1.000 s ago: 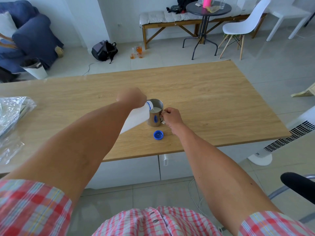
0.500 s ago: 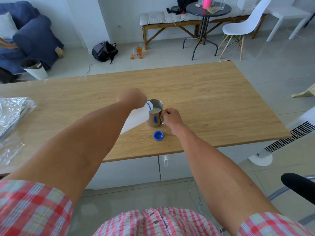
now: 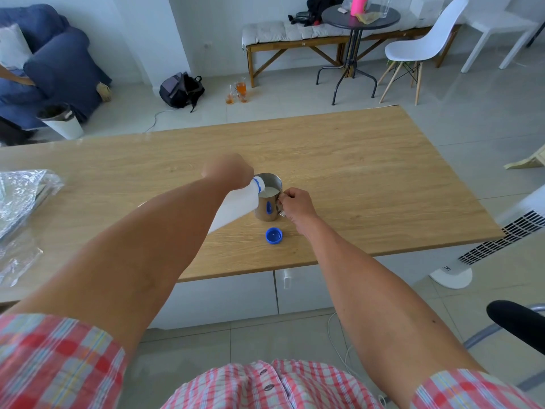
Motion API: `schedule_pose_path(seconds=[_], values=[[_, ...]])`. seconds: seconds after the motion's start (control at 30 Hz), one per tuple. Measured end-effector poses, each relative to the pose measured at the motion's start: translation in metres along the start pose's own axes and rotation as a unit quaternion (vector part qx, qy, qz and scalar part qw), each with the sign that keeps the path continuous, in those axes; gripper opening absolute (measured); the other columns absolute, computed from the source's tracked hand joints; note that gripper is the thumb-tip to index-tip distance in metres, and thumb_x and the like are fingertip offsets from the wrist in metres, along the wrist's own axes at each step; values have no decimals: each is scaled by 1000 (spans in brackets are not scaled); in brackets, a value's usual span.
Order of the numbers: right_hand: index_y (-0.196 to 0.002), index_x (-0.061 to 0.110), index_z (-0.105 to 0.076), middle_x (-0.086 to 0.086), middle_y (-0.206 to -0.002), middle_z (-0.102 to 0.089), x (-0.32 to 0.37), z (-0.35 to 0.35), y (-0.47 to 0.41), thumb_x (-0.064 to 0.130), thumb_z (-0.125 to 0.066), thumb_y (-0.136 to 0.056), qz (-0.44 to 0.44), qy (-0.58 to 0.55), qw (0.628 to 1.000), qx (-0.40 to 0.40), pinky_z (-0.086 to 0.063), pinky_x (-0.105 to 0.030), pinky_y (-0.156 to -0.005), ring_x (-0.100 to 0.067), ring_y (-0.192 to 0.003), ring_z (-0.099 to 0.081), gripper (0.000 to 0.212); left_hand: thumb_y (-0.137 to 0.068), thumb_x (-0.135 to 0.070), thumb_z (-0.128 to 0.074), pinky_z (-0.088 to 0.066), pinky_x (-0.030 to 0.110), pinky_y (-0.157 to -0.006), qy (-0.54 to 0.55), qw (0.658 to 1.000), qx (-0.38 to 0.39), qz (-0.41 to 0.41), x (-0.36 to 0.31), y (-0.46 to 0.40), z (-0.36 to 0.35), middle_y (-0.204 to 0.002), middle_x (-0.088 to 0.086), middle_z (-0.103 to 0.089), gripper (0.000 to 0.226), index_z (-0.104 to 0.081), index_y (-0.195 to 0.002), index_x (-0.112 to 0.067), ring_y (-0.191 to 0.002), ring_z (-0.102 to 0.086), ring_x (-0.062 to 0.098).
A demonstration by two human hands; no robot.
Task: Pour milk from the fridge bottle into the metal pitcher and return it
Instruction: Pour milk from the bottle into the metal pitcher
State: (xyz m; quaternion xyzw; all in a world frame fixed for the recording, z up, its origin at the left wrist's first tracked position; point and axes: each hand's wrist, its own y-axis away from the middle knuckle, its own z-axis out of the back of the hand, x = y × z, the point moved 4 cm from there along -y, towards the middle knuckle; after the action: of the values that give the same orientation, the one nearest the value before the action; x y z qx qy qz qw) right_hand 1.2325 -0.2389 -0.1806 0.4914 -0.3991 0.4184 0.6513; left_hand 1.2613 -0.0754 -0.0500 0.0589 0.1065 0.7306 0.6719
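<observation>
- The left hand (image 3: 228,172) is wrapped around the upper part of the white milk bottle (image 3: 236,209), knuckles up; its fingers are hidden behind the bottle.
- The milk bottle is tilted steeply, base low toward 7 o'clock and its blue-ringed neck raised toward 1 o'clock, with the mouth resting over the rim of the metal pitcher (image 3: 269,202).
- The right hand (image 3: 296,203) is curled tight on the pitcher's handle at the pitcher's 3 o'clock side, thumb and fingers pinched together.
- The metal pitcher stands upright on the wooden table (image 3: 368,184), near the table's middle and closer to its near edge; white milk shows inside it, well up the wall, and a blue reflection sits on its shiny side.
- The blue bottle cap (image 3: 274,235) lies open side up on the table at the pitcher's 6 o'clock, near it but not touching.
- Crinkled clear plastic wrap (image 3: 20,208) lies at the table's 9 o'clock end, well apart from the pitcher.
- Beyond the table, at 12 o'clock, a black backpack (image 3: 181,89) sits on the tiled floor, with small glasses of amber liquid (image 3: 239,91) just beside it.
- At 1 o'clock stand a round dark side table (image 3: 360,17) and a white chair (image 3: 418,48); a white tower fan (image 3: 501,240) leans in at 3 o'clock.
</observation>
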Motion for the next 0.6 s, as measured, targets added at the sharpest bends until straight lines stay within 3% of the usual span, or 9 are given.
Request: schedule_pose_path(seconds=[0.17, 0.6], values=[[-84, 13, -59, -10, -80, -56, 0, 0, -1, 8, -51, -98, -1, 7, 1000, 1, -33, -27, -52, -20, -73, -46, 16, -97, -25, -42, -44, 37, -77, -1, 1000, -1, -2, -1, 1, 1, -98, 9, -60, 22, -60, -104, -13, -91, -59, 31], [-89, 14, -63, -10, -84, -60, -1, 0, -2, 9, -51, -99, -5, 10, 1000, 1, -38, -27, -54, -19, -73, -50, 16, -98, -25, -43, -44, 37, -75, -5, 1000, -3, -1, -1, 1, 0, -93, 8, -60, 23, -61, -103, -12, -90, -60, 30]])
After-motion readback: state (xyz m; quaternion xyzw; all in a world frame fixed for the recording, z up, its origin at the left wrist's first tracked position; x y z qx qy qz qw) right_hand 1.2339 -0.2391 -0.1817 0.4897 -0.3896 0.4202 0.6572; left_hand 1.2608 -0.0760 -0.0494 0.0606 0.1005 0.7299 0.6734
